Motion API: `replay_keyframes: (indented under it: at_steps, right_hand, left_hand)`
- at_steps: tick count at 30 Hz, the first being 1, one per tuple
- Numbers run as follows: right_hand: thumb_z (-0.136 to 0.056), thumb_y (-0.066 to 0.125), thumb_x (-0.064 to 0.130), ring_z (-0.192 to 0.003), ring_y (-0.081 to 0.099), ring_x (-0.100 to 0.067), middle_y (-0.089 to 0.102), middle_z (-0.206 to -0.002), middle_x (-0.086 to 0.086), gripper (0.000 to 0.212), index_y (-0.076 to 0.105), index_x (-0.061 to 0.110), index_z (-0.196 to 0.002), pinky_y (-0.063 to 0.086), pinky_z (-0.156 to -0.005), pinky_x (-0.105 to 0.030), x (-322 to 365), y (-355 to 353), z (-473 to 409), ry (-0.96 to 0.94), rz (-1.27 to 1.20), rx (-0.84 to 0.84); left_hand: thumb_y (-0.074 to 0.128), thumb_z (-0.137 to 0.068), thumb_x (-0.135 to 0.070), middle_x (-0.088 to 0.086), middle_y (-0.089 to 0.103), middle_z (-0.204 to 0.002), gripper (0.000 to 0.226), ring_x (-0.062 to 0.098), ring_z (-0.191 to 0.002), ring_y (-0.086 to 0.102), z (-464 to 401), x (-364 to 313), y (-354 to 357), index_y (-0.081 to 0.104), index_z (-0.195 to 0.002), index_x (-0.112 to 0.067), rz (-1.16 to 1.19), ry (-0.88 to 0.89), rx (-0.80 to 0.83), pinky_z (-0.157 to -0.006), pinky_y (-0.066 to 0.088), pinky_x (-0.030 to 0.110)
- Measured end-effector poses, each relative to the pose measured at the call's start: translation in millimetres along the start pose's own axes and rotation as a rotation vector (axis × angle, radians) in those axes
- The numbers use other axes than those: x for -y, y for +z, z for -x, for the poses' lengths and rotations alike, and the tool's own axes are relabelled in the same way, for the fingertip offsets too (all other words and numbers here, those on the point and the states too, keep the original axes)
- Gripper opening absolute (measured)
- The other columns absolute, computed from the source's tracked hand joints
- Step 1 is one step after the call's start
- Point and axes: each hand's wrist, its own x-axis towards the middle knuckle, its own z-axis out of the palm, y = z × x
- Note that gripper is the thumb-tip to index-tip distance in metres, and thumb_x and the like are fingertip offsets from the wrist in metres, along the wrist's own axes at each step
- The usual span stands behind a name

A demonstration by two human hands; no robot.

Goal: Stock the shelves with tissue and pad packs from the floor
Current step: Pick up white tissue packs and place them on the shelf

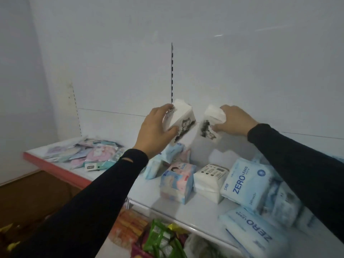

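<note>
The shelf (pixel 186 213) already carries ZERO LEAKS packs (pixel 245 185) and a pink baby-print pack (pixel 176 181). Above it, the left hand (pixel 154 133) grips one cat-print tissue pack (pixel 183 120) and the right hand (pixel 234 120) another (pixel 209 125) (both tilted, airborne). Set down carelessly, either soft pack could topple the crowded ones below.

Likely a shop: slotted shelving (pixel 172 71) stocked with packaged goods (pixel 247 183).

A heap of flat pastel sachets (pixel 87 152) lies at the shelf's left end. Below the shelf sit green packets (pixel 163 239) beside orange packets (pixel 130 224). A slotted upright (pixel 172 71) runs up the white back panel (pixel 242 62).
</note>
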Motion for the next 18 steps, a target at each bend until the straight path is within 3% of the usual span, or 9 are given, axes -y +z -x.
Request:
replay_keyframes:
  at_steps: [3,5,7,9,12,15,18]
  right_hand:
    - [-0.073,0.073,0.043,-0.097,0.055,-0.031,0.054,-0.116,-0.018,0.062,0.051,0.01,-0.12,0.034,-0.071,-0.028,17.4,-14.9,10.2,-0.123,-0.161,-0.161]
    - [-0.069,0.07,0.051,-0.09,0.055,-0.03,0.057,-0.106,-0.016,0.053,0.054,0.016,-0.104,0.033,-0.067,-0.027,35.8,-20.0,21.1,-0.242,-0.239,-0.191]
    - [-0.068,0.067,0.055,-0.091,0.054,-0.03,0.057,-0.103,-0.015,0.053,0.054,0.017,-0.103,0.033,-0.068,-0.028,60.1,-22.6,35.1,-0.355,-0.286,-0.168]
    - [-0.069,0.069,0.053,-0.094,0.054,-0.033,0.056,-0.106,-0.019,0.058,0.054,0.015,-0.11,0.034,-0.07,-0.031,88.0,-24.4,51.4,-0.462,-0.309,-0.147]
    - [-0.071,0.072,0.049,-0.099,0.056,-0.038,0.057,-0.111,-0.023,0.06,0.054,0.015,-0.117,0.043,-0.078,-0.041,137.4,-17.5,83.0,-0.622,-0.337,-0.12]
    - [-0.076,0.076,0.035,-0.108,0.053,-0.041,0.056,-0.121,-0.025,0.059,0.051,0.011,-0.125,0.044,-0.089,-0.048,190.1,1.9,120.6,-0.741,-0.383,-0.059]
    - [-0.073,0.076,0.042,-0.105,0.054,-0.039,0.057,-0.121,-0.02,0.065,0.049,0.018,-0.127,0.048,-0.087,-0.05,244.0,24.9,161.1,-0.861,-0.407,0.046]
  left_hand:
    - [0.068,-0.081,-0.025,-0.003,0.049,-0.125,0.058,0.007,-0.103,0.045,21.3,-8.2,-36.6,0.045,-0.135,-0.024,-0.075,-0.046,-0.079,-0.083,0.031,0.009]
    - [0.07,-0.08,-0.025,-0.004,0.05,-0.124,0.058,0.001,-0.1,0.043,47.8,-13.2,-65.9,0.047,-0.133,-0.023,-0.127,-0.11,-0.141,-0.078,0.027,-0.003]
    - [0.07,-0.08,-0.025,-0.006,0.048,-0.124,0.058,0.0,-0.102,0.042,85.1,-20.8,-97.4,0.047,-0.133,-0.023,-0.205,-0.197,-0.188,-0.079,0.026,-0.006]
    - [0.07,-0.081,-0.024,-0.006,0.047,-0.126,0.058,0.003,-0.107,0.043,128.2,-30.4,-128.4,0.046,-0.134,-0.023,-0.281,-0.296,-0.207,-0.088,0.031,0.0]
    - [0.069,-0.082,-0.022,0.001,0.048,-0.13,0.058,0.009,-0.113,0.045,203.8,-48.0,-173.1,0.045,-0.135,-0.02,-0.392,-0.453,-0.221,-0.095,0.043,0.025]
    - [0.068,-0.084,-0.024,0.002,0.046,-0.132,0.058,0.011,-0.114,0.045,284.8,-66.4,-215.3,0.043,-0.136,-0.021,-0.528,-0.605,-0.2,-0.09,0.044,0.025]
    - [0.068,-0.084,-0.026,0.0,0.046,-0.134,0.059,0.006,-0.112,0.04,362.7,-85.4,-254.6,0.043,-0.137,-0.021,-0.664,-0.732,-0.171,-0.091,0.036,0.022]
